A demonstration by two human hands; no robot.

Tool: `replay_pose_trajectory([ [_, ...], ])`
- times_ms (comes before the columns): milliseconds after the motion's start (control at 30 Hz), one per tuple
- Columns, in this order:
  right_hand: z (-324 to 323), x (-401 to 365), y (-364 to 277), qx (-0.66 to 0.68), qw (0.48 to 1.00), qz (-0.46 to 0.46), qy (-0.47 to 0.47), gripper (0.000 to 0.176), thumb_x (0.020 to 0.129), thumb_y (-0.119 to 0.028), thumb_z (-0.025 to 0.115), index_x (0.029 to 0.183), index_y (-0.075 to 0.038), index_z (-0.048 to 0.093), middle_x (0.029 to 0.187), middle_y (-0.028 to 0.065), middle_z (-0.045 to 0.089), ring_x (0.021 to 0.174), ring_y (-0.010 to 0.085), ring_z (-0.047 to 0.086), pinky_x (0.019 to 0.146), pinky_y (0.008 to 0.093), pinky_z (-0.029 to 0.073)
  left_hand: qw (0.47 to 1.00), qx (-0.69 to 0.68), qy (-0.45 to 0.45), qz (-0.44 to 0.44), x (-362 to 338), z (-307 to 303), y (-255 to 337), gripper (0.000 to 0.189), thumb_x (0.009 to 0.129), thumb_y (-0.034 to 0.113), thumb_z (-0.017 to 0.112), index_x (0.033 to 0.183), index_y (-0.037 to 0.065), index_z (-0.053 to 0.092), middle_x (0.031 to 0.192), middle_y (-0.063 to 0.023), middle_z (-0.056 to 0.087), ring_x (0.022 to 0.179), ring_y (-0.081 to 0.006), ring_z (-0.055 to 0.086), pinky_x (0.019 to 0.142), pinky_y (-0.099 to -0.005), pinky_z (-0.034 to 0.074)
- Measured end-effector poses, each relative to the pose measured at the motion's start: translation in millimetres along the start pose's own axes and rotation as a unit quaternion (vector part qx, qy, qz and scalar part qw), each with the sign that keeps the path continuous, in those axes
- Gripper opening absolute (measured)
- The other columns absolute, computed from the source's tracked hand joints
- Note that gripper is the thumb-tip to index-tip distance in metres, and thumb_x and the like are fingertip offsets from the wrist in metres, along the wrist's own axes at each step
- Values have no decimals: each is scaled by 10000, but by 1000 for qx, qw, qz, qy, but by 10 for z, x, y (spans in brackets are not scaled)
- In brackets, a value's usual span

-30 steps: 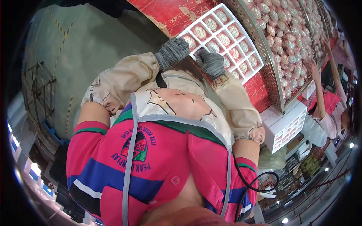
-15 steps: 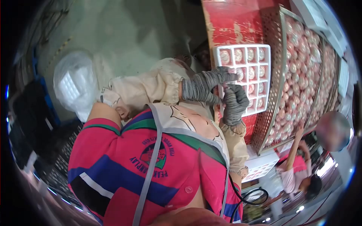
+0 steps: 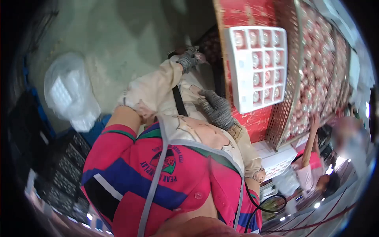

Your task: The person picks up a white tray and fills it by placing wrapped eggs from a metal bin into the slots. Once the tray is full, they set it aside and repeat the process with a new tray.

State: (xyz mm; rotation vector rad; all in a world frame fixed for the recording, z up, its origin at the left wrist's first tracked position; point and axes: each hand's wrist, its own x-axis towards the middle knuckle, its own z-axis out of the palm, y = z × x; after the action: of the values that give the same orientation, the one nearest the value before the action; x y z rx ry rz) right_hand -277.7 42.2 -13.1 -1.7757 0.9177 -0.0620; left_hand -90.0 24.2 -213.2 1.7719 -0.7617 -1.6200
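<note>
My left hand (image 3: 188,60), in a grey knit glove with bare fingertips, reaches low beside the table, its fingers bent round something small and pinkish that I cannot make out. Nearer my body is my right hand (image 3: 216,109), gloved alike, its fingers curled together at my lap; whatever they may hold is hidden. Neither hand touches the white compartment tray (image 3: 240,67) on the red table (image 3: 258,128). Wrapped reddish round items (image 3: 268,58) fill most of its compartments. Along the side nearest me, only the top compartment of that column shows an item.
Perforated metal bins (image 3: 288,94) full of wrapped round items (image 3: 310,75) stand beyond the tray. A dark container is under the table edge. At left are a clear plastic bag (image 3: 71,91) and black crates (image 3: 63,173). Another person's arm (image 3: 310,144) reaches into the bins.
Both my hands have left the tray. My left hand moved up and left in view, down beside the table; my right hand drew back toward my lap. The tray's near column is now uncovered.
</note>
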Motion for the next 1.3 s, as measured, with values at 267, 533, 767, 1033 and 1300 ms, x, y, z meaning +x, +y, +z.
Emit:
replay_pose_trajectory([
  [267,-369,-329,-152,39,988,106,102,305,872,-250,544,1115,-70,586,1022,166,626,935,341,599,807,392,484,960,62,191,194,316,-65,482,522,740,-36,606,1234,99,504,1102,-78,581,942,-205,587,829,-330,493],
  [533,-567,-216,69,158,933,146,287,256,861,-183,574,1083,-57,597,952,182,649,834,311,647,744,382,509,751,245,169,589,262,-181,2784,339,742,24,641,1073,88,614,1037,-111,605,911,-253,599,794,-344,495],
  [767,-832,-23,-99,74,894,184,402,246,870,-244,571,1067,-99,597,817,169,646,749,325,639,654,403,496,632,517,-25,577,1092,1395,4274,214,814,214,585,1007,132,624,1052,-103,626,975,-284,591,859,-403,459],
  [1033,-678,-174,92,187,790,237,533,210,867,-164,596,1049,-60,602,747,137,652,649,244,650,605,346,494,537,665,-181,487,1821,2345,4345,206,775,178,619,964,99,640,871,-112,632,845,-243,618,747,-372,492],
  [1300,-845,-230,262,126,841,216,480,221,875,-147,580,1073,-51,603,690,111,632,638,164,629,603,306,488,502,662,-100,548,1535,2186,4328,222,763,156,642,974,88,646,867,-100,627,837,-217,610,736,-352,492],
])
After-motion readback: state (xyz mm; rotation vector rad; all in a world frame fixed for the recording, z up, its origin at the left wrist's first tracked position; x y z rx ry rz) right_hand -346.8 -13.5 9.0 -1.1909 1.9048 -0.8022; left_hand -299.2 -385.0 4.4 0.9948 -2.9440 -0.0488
